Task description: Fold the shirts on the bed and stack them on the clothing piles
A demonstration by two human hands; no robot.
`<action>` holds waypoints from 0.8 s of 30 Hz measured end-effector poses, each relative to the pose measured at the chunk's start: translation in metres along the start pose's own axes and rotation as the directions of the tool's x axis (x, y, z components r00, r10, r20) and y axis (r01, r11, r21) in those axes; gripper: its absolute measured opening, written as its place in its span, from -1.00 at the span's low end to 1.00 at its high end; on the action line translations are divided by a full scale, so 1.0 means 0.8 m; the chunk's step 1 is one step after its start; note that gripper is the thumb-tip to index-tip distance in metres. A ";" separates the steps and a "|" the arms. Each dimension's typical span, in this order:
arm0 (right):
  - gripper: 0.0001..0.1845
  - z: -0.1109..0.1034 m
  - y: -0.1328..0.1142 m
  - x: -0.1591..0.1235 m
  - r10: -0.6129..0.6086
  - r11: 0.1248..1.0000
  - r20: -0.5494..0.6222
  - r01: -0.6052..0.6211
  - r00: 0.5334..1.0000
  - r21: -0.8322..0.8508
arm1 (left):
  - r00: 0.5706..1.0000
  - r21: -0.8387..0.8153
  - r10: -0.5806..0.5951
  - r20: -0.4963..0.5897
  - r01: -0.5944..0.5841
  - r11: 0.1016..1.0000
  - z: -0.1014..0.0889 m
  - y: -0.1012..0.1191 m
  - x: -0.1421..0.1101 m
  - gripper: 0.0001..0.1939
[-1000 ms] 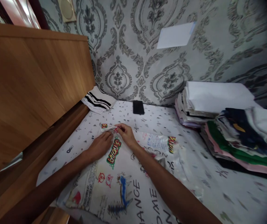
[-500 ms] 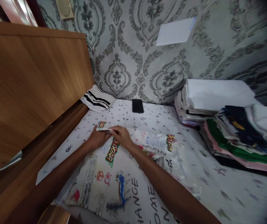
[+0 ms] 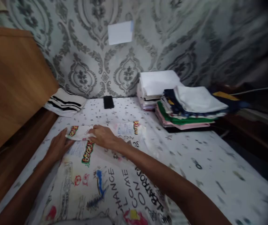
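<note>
A white cloth [image 3: 101,159] covered in printed letters and coloured drawings lies spread before me; what kind of cloth or garment it is, I cannot tell. A strip along its far edge is folded over toward me. My left hand [image 3: 58,146] holds the left corner of that strip, thumb below and fingers at the side. Farther right, my right hand [image 3: 103,136] pinches the strip's edge with bent fingers. The cloth rests on a white patterned sheet [image 3: 182,162].
A black phone-like object [image 3: 108,102] lies near the wall. Striped folded cloth [image 3: 65,101] sits at the back left beside a wooden panel [image 3: 14,84]. Folded clothes are stacked in a white-topped pile [image 3: 158,82] and a mixed pile [image 3: 185,120] at right.
My view has turned right, so the piles sit farther left. My hands have moved apart along the fold, the right hand now well right of the left. More of the folded strip shows.
</note>
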State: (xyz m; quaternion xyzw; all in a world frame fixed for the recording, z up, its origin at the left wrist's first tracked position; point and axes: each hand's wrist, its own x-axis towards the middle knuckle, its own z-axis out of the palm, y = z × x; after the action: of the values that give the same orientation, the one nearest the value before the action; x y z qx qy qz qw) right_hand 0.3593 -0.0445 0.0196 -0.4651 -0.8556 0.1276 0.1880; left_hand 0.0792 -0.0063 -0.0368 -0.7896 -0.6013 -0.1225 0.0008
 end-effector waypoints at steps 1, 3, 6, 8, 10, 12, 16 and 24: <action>-0.74 -0.015 0.011 -0.016 0.078 0.997 -0.036 -0.078 0.996 -0.011 | 0.999 -0.033 0.032 -0.028 -0.033 0.999 -0.001 0.001 0.000 -0.20; -0.76 -0.043 0.040 -0.053 0.291 0.956 -0.125 -0.294 0.949 -0.014 | 0.990 -0.087 0.122 -0.074 -0.129 0.988 -0.004 0.003 -0.001 -0.29; -0.74 -0.074 0.093 -0.106 0.604 0.782 -0.232 -0.623 0.763 -0.014 | 0.962 -0.088 0.236 -0.136 -0.249 0.965 -0.003 0.005 -0.005 -0.49; -0.72 -0.081 0.125 -0.127 0.736 0.644 -0.264 -0.765 0.623 -0.009 | 0.949 -0.063 0.257 -0.180 -0.272 0.960 0.000 0.003 -0.007 -0.55; -0.69 -0.079 0.147 -0.134 0.794 0.569 -0.261 -0.822 0.549 0.004 | 0.940 -0.046 0.269 -0.210 -0.285 0.957 0.003 0.002 -0.008 -0.60; -0.68 -0.071 0.160 -0.131 0.805 0.561 -0.246 -0.827 0.540 0.022 | 0.934 -0.031 0.274 -0.227 -0.288 0.957 0.002 0.002 -0.007 -0.62; -0.78 -0.057 0.170 -0.118 0.808 0.569 -0.234 -0.819 0.541 0.074 | 0.927 -0.013 0.287 -0.243 -0.299 0.954 -0.013 0.012 -0.008 -0.65; -0.79 -0.054 0.186 -0.112 0.795 0.589 -0.249 -0.802 0.553 0.102 | 0.936 0.140 0.304 -0.175 -0.282 0.949 -0.038 0.039 -0.024 -0.65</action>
State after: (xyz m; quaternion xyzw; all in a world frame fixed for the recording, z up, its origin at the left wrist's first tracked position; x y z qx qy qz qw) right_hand 0.5341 -0.0385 -0.0182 -0.8169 -0.5191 0.1246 0.2183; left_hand 0.0982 -0.0376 -0.0065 -0.8534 -0.4797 -0.1631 0.1224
